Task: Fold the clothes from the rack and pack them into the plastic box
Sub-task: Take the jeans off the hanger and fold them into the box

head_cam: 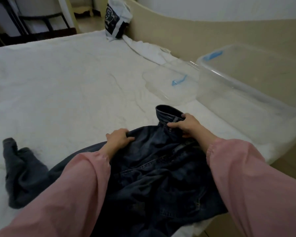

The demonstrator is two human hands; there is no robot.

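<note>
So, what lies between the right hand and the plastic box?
Just bare white sheet, per the head view; right hand grips the denim garment, plastic box stands apart.

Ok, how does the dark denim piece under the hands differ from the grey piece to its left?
The denim garment is dark blue with visible seam stitching; the grey garment is plain grey. The left hand and right hand both grip the denim garment; the grey garment lies untouched. Both lie unfolded on the bed, outside the plastic box.
</note>
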